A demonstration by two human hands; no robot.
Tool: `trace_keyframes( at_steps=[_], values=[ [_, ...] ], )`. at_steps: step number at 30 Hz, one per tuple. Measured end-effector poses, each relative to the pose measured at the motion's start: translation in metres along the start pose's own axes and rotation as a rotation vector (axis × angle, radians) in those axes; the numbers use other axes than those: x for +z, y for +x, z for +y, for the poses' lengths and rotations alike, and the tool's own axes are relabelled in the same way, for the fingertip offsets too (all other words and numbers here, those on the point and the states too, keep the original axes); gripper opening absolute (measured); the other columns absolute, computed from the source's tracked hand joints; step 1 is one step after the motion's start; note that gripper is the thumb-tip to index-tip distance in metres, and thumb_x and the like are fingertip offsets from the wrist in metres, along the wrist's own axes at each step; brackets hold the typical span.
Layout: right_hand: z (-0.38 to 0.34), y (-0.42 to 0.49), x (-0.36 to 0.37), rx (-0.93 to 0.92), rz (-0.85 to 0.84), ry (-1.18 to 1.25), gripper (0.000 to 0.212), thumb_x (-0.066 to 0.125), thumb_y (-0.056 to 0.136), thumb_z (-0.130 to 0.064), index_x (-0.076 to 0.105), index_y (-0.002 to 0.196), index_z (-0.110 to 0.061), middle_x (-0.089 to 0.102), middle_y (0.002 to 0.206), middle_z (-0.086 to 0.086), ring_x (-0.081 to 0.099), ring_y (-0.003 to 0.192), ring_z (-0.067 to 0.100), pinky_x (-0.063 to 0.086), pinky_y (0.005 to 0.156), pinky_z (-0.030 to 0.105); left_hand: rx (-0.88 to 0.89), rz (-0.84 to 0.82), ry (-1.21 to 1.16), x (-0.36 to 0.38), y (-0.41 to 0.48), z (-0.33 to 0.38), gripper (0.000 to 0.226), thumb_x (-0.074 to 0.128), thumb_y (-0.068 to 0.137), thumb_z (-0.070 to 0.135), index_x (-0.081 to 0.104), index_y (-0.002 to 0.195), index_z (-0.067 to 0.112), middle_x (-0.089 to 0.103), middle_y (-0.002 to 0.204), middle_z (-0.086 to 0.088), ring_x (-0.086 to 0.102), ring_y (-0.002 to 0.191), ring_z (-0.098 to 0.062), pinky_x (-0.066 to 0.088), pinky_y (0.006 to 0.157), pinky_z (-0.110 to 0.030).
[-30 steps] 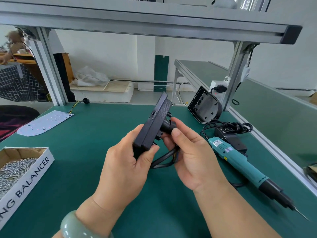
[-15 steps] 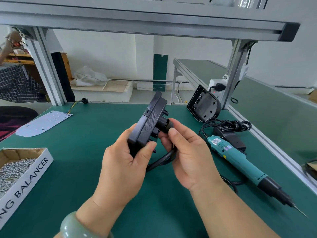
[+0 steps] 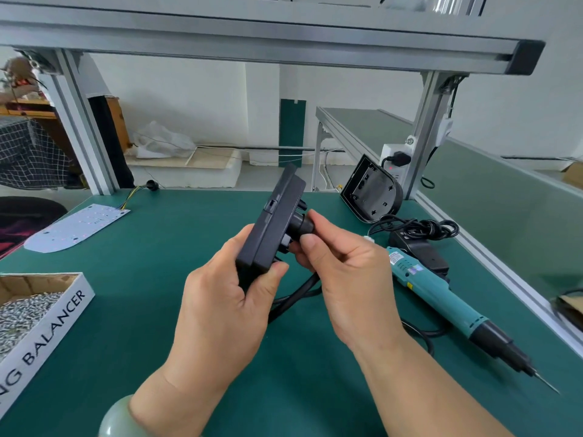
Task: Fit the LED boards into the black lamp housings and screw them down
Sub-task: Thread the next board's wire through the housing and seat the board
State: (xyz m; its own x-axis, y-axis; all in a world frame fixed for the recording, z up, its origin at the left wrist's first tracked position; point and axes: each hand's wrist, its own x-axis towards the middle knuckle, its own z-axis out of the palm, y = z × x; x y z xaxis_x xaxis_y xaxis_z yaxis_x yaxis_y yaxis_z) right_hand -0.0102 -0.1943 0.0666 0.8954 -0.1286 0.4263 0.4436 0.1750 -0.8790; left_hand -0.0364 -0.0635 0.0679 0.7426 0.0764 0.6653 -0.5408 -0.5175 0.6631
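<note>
Left hand (image 3: 227, 304) is wrapped round the lower end of the black rectangular plastic lamp housing (image 3: 274, 225), thumb on the near edge and fingers behind. I hold it edge-on and tilted, in the air over the middle of the green tabletop (image 3: 157, 310).

Right hand (image 3: 344, 272) pinches the round black collar (image 3: 299, 227) on the housing's back, between thumb and forefinger. The thick black cable (image 3: 293, 298) drops from there to the mat.

Handling, my read:
- **Housing:** a light, rigid moulded shell with a matte skin, so not slippery. Grip it by the long edges, not by the collar.
- **Cable:** looks stiff enough to tug the housing round once I set it down.
- **Board:** the thin white flat LED board (image 3: 75, 227) lies near the far left edge, with coloured wires at its far end. It probably flexes, so lift it by the rims and keep fingers off the LEDs.

A second black housing (image 3: 372, 192) leans at the far right corner, open side toward me. The teal electric screwdriver (image 3: 441, 298) lies along the right edge, and the cardboard box of small silver screws (image 3: 31, 313) sits at the near left edge. No board is fitted yet, as far as I can see.
</note>
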Motion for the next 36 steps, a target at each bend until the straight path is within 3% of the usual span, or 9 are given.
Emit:
trace_keyframes(
  at_steps=[10, 14, 17, 20, 22, 26, 28, 31, 36],
  values=[
    [-0.004, 0.005, -0.016, -0.202, -0.095, -0.337, 0.037, 0.069, 0.085, -0.005, 0.065, 0.114, -0.028, 0.074, 0.081, -0.016, 0.067, 0.075, -0.001, 0.052, 0.076, 0.017, 0.059, -0.087, 0.050, -0.007, -0.001, 0.000, 0.043, 0.064, 0.079, 0.030, 0.063, 0.120, 0.019, 0.069, 0.082, 0.008, 0.059, 0.077, -0.001, 0.039, 0.067, 0.001],
    [-0.001, 0.005, -0.014, -0.131, -0.170, -0.335, 0.038, 0.059, 0.089, -0.021, 0.057, 0.126, -0.031, 0.073, 0.099, -0.013, 0.069, 0.092, 0.005, 0.053, 0.084, 0.025, 0.018, -0.009, 0.033, -0.004, 0.000, -0.001, 0.045, 0.064, 0.078, 0.028, 0.062, 0.120, 0.013, 0.068, 0.085, 0.018, 0.058, 0.081, 0.008, 0.036, 0.070, 0.005],
    [0.002, 0.006, -0.016, -0.049, -0.172, -0.464, 0.025, 0.060, 0.094, -0.025, 0.053, 0.108, -0.045, 0.071, 0.100, -0.011, 0.069, 0.087, 0.006, 0.054, 0.083, 0.032, 0.015, 0.014, 0.018, -0.005, 0.000, -0.002, 0.038, 0.064, 0.078, 0.026, 0.054, 0.113, 0.035, 0.061, 0.078, 0.038, 0.053, 0.075, 0.021, 0.034, 0.067, 0.006],
    [0.001, 0.006, -0.019, -0.074, -0.224, -0.664, 0.004, 0.053, 0.095, -0.033, 0.051, 0.094, -0.035, 0.068, 0.086, -0.010, 0.061, 0.072, 0.006, 0.050, 0.069, 0.028, 0.008, -0.011, 0.007, -0.006, 0.001, -0.003, 0.037, 0.064, 0.078, 0.027, 0.057, 0.113, 0.033, 0.066, 0.075, 0.025, 0.058, 0.076, 0.006, 0.037, 0.063, 0.003],
    [-0.001, 0.006, -0.022, -0.110, -0.317, -0.728, 0.007, 0.047, 0.099, -0.030, 0.050, 0.093, -0.027, 0.065, 0.079, -0.007, 0.055, 0.067, 0.010, 0.045, 0.061, 0.028, -0.009, -0.050, 0.011, -0.008, 0.001, -0.004, 0.040, 0.063, 0.078, 0.030, 0.063, 0.117, 0.023, 0.068, 0.074, 0.013, 0.058, 0.076, -0.007, 0.040, 0.060, -0.001],
    [-0.008, 0.009, -0.029, -0.156, -0.392, -0.814, 0.013, 0.046, 0.100, -0.020, 0.048, 0.088, -0.016, 0.060, 0.072, -0.007, 0.050, 0.064, 0.011, 0.038, 0.055, 0.021, -0.017, -0.098, 0.042, -0.010, 0.001, -0.003, 0.045, 0.061, 0.076, 0.034, 0.063, 0.119, 0.020, 0.067, 0.072, 0.012, 0.057, 0.076, -0.004, 0.039, 0.060, 0.000],
    [-0.008, 0.008, -0.027, -0.169, -0.339, -0.839, 0.020, 0.046, 0.099, -0.019, 0.045, 0.079, -0.021, 0.058, 0.065, -0.009, 0.049, 0.057, 0.011, 0.037, 0.050, 0.021, -0.022, -0.117, 0.042, -0.010, 0.001, -0.002, 0.046, 0.060, 0.076, 0.035, 0.063, 0.120, 0.021, 0.067, 0.072, 0.008, 0.058, 0.076, -0.007, 0.041, 0.060, -0.003],
    [-0.005, 0.005, -0.021, -0.195, -0.265, -0.953, 0.033, 0.048, 0.098, -0.018, 0.035, 0.068, -0.023, 0.049, 0.056, 0.000, 0.042, 0.048, 0.022, 0.033, 0.046, 0.038, 0.010, -0.188, 0.090, -0.010, 0.001, -0.002, 0.044, 0.063, 0.079, 0.032, 0.063, 0.121, 0.019, 0.067, 0.072, 0.008, 0.057, 0.075, -0.009, 0.041, 0.060, -0.008],
    [-0.006, 0.001, -0.011, -0.257, -0.188, -0.979, 0.044, 0.052, 0.093, -0.009, 0.025, 0.061, -0.023, 0.032, 0.048, -0.005, 0.029, 0.043, 0.020, 0.023, 0.044, 0.034, 0.038, -0.223, 0.086, -0.015, 0.003, -0.004, 0.041, 0.062, 0.077, 0.030, 0.064, 0.117, 0.025, 0.065, 0.070, 0.007, 0.058, 0.070, -0.011, 0.044, 0.058, -0.014]
  ],
)
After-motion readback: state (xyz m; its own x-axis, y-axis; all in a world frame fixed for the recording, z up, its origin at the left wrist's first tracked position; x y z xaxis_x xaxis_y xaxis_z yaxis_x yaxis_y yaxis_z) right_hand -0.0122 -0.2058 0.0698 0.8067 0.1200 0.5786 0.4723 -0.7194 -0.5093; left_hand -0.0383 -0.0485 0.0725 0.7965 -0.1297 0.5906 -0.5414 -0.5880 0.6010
